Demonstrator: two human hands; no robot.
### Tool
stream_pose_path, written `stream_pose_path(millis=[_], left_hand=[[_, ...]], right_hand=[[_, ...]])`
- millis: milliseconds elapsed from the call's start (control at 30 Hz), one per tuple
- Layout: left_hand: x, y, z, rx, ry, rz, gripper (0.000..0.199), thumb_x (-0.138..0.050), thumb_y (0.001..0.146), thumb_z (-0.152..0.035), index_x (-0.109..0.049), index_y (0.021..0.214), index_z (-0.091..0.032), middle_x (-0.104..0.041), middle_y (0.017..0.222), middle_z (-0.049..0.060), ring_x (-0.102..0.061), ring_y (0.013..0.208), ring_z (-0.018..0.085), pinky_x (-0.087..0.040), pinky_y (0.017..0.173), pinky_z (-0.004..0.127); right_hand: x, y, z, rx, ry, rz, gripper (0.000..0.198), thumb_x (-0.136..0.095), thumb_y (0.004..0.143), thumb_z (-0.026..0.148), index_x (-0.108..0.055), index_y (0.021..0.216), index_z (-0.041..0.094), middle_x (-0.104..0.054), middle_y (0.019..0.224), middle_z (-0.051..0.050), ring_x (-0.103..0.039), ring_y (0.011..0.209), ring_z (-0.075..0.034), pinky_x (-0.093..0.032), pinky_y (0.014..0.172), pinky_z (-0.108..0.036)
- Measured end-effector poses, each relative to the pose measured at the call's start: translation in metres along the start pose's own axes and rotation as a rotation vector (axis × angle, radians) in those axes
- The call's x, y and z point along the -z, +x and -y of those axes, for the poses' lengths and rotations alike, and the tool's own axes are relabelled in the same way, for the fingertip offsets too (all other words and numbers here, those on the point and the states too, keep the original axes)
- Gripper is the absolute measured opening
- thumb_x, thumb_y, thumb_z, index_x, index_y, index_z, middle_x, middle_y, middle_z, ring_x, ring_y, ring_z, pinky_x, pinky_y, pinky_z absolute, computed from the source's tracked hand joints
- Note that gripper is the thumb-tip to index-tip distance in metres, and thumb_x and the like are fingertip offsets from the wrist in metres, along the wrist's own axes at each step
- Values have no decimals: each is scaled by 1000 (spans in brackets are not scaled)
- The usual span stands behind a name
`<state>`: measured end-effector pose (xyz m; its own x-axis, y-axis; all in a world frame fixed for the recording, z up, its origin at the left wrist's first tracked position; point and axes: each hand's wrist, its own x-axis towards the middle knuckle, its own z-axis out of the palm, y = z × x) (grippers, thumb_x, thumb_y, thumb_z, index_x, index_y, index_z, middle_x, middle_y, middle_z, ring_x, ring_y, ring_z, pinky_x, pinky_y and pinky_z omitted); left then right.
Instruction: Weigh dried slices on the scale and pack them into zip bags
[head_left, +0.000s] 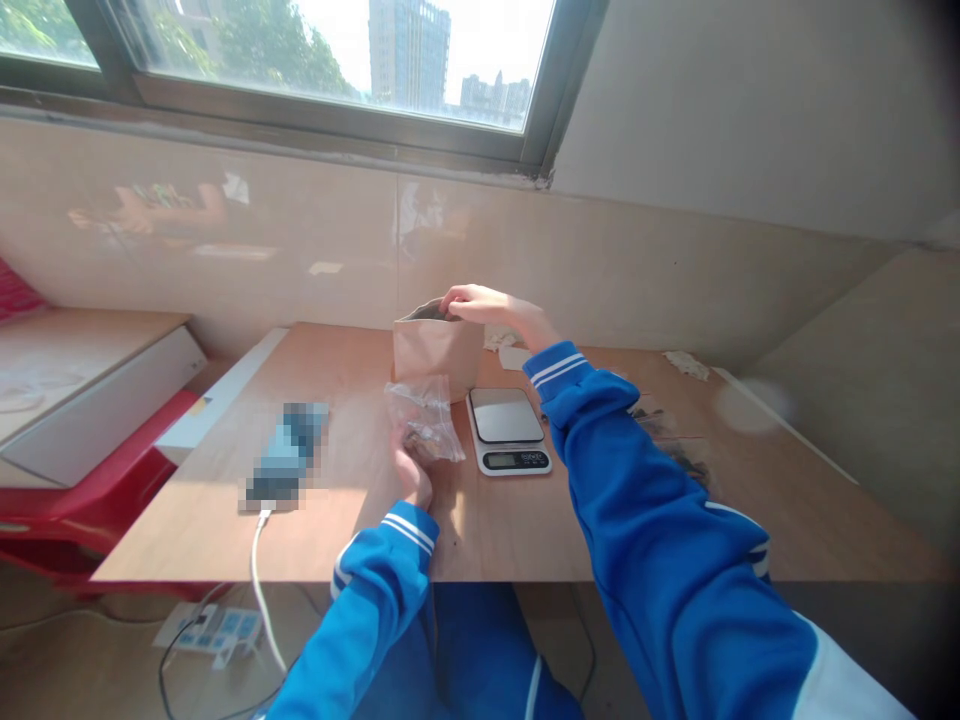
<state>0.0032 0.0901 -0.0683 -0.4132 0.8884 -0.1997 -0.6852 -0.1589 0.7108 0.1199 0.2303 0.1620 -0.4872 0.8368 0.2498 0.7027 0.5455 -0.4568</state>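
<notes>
A brown paper bag (pixel 431 348) stands upright with its top open near the wall. My right hand (pixel 480 303) reaches over its rim; the fingertips dip into the opening, and what they touch inside is hidden. In front of that bag, my left hand (pixel 411 468) holds a clear plastic bag (pixel 427 410) with some small brownish contents at its bottom, too blurred to name. Just right of the plastic bag lies a white digital kitchen scale (pixel 510 430), with nothing on its plate.
A blurred phone (pixel 289 455) with a white charging cable (pixel 259 570) lies at the left. Dark scraps (pixel 682 455) lie beyond my right sleeve. A red plastic stool (pixel 97 530) is left of the wooden table (pixel 352 345). A power strip (pixel 217 632) rests on the floor.
</notes>
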Motion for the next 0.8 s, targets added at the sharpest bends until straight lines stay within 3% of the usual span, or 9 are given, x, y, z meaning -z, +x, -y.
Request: stream_pose_path(millis=[100, 233, 300, 433, 600, 800], left_hand=[[2, -3, 1, 2, 18, 16, 38, -47, 87, -44, -64, 113, -22, -69, 107, 8, -65, 96, 22, -52, 77, 33], [2, -6, 0, 11, 57, 149, 41, -56, 77, -29, -61, 117, -21, -68, 110, 10, -65, 89, 23, -50, 57, 29], [0, -7, -3, 35, 55, 216, 47, -57, 69, -21, -60, 116, -19, -67, 106, 10, -64, 87, 23, -51, 55, 28], [-5, -9, -10, 143, 41, 287, 40, -56, 65, -15, -62, 104, -18, -67, 100, 7, -64, 81, 19, -52, 56, 27], [-7, -7, -14, 455, -87, 417, 30, -58, 70, -10, -64, 99, -13, -69, 108, 11, -67, 87, 17, -54, 70, 27], [-10, -7, -13, 481, -122, 475, 25, -64, 78, -15, -64, 103, -18, -70, 108, 6, -68, 95, 16, -51, 91, 30]], right_hand=[[-9, -4, 0, -102, 15, 27, 8, -50, 81, 18, -56, 85, 22, -64, 81, -2, -54, 66, -17, -46, 62, -32], [-17, -11, 6, -11, -53, -64, 2, -52, 82, 21, -52, 81, 22, -59, 72, 0, -48, 60, -15, -44, 59, -30], [-18, -14, 11, 30, -99, -57, 13, -46, 87, 25, -57, 81, 21, -61, 72, -2, -49, 61, -16, -43, 61, -30], [-19, -14, 17, 52, -133, 6, 29, -39, 86, 19, -67, 88, 19, -69, 83, -5, -57, 72, -17, -42, 65, -27], [-24, -9, 13, 78, -82, 39, 27, -46, 83, 20, -71, 91, 22, -72, 99, -1, -60, 84, -17, -43, 70, -25], [-25, -21, 14, 145, 77, -47, 38, -42, 94, 46, -70, 98, 22, -72, 94, 0, -62, 88, -17, -43, 78, -26]])
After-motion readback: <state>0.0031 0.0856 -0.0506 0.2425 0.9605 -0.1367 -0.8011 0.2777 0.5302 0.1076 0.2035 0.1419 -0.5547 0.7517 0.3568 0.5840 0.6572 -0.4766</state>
